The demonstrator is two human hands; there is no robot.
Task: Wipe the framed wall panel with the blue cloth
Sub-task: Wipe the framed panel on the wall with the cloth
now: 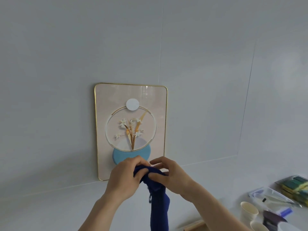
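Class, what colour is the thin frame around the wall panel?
Gold: the frame rims the pale pink wall panel, seen in the head view.

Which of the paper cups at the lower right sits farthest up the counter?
The cream paper cup with its whole rim showing; the other one lies nearer and is cut off by the picture's bottom edge.
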